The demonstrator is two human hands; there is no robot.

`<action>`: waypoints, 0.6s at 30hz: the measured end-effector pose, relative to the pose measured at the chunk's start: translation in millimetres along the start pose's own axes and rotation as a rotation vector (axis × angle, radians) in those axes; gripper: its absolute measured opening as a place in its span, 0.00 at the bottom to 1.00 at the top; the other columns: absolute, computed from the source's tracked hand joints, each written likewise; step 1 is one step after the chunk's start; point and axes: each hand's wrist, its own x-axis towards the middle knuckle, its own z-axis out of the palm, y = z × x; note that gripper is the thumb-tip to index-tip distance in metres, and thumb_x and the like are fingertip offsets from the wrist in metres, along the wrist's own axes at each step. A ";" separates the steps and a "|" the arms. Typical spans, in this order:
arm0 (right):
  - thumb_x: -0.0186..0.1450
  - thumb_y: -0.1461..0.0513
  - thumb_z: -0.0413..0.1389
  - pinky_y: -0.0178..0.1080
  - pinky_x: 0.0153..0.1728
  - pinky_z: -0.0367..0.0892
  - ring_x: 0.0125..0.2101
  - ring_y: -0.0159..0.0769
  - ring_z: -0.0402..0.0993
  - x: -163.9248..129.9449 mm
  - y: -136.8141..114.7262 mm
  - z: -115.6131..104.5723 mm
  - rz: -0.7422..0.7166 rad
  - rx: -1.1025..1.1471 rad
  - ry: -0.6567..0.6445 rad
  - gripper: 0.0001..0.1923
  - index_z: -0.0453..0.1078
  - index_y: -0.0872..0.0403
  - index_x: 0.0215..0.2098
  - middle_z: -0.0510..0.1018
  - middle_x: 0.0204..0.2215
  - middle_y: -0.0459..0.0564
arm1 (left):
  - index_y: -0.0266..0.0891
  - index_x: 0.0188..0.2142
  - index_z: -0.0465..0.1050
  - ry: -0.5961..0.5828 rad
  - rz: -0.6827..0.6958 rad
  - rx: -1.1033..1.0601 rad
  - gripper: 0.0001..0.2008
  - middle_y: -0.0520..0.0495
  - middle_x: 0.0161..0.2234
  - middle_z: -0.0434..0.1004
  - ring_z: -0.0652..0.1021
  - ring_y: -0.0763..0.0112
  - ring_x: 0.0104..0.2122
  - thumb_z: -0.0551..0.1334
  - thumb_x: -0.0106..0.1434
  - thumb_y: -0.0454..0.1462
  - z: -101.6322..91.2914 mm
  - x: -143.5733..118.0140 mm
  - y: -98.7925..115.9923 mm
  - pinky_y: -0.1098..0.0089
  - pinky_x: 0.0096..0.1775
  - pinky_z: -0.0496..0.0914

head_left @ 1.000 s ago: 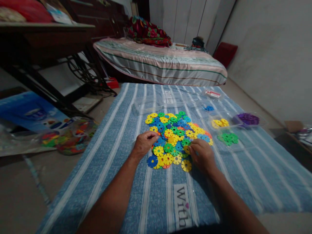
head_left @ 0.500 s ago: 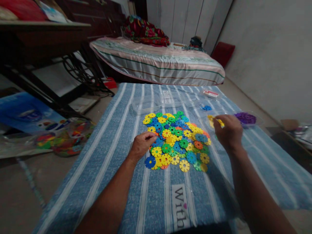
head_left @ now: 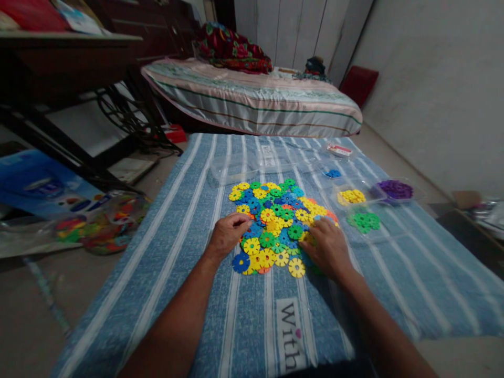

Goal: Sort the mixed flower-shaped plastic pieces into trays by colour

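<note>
A heap of flat notched plastic discs [head_left: 274, 226] in yellow, green, blue and orange lies mid-table. At its left edge rests my left hand [head_left: 228, 235], thumb and forefinger pinched together; anything between them is too small to make out. My right hand [head_left: 329, 245] reaches down over the heap's right side, thumb and fingers apart around some discs, which it partly hides. To the right, clear containers hold sorted discs: yellow ones [head_left: 351, 196], green ones [head_left: 365, 222], blue ones [head_left: 333, 173] and purple ones [head_left: 396, 190].
Behind the heap stand more clear plastic containers [head_left: 234, 169], one with a red-and-white label [head_left: 339, 150]. Blue striped cloth [head_left: 189, 320] covers the table. A bed [head_left: 255, 105] is beyond it; on the floor at left lies a clear bag of coloured pieces [head_left: 112, 226].
My right hand has moved left and nearer, from above the yellow container to the heap. The yellow discs it held are no longer in it. My left hand has stayed in place.
</note>
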 end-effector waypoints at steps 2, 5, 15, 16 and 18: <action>0.63 0.56 0.60 0.54 0.50 0.65 0.52 0.55 0.64 -1.1 -1.3 -0.2 -0.002 0.011 -0.003 0.10 0.73 0.54 0.38 0.74 0.44 0.59 | 0.41 0.25 0.76 0.006 -0.004 0.003 0.09 0.48 0.33 0.81 0.79 0.65 0.37 0.62 0.53 0.44 0.0 0.0 0.7 0.67 0.43 0.73; 0.63 0.57 0.60 0.53 0.51 0.64 0.52 0.53 0.64 -1.3 -2.1 -0.8 0.003 0.052 0.006 0.08 0.72 0.53 0.36 0.75 0.42 0.57 | 0.41 0.25 0.76 0.005 -0.004 0.000 0.09 0.48 0.32 0.81 0.79 0.65 0.36 0.62 0.53 0.44 -0.3 -0.2 1.9 0.67 0.43 0.73; 0.67 0.60 0.52 0.42 0.39 0.69 0.37 0.41 0.73 3.8 -6.8 -14.6 0.028 0.429 0.037 0.11 0.73 0.51 0.29 0.78 0.33 0.52 | 0.41 0.25 0.76 0.002 -0.005 -0.006 0.09 0.48 0.33 0.81 0.79 0.65 0.37 0.63 0.53 0.43 -0.8 -0.8 3.3 0.67 0.44 0.73; 0.67 0.60 0.52 0.41 0.38 0.69 0.36 0.40 0.74 6.5 -5.4 -18.1 0.030 0.443 0.032 0.11 0.73 0.51 0.29 0.78 0.33 0.52 | 0.41 0.25 0.76 0.002 -0.009 -0.008 0.09 0.48 0.33 0.81 0.79 0.65 0.37 0.63 0.53 0.43 -0.9 -0.8 3.8 0.67 0.44 0.73; 0.67 0.59 0.51 0.41 0.37 0.69 0.35 0.40 0.74 15.8 2.8 -26.3 0.033 0.437 0.043 0.12 0.72 0.51 0.28 0.78 0.32 0.52 | 0.41 0.25 0.76 0.002 -0.011 -0.010 0.09 0.48 0.33 0.81 0.79 0.65 0.36 0.63 0.53 0.43 -0.7 -0.6 4.1 0.67 0.44 0.73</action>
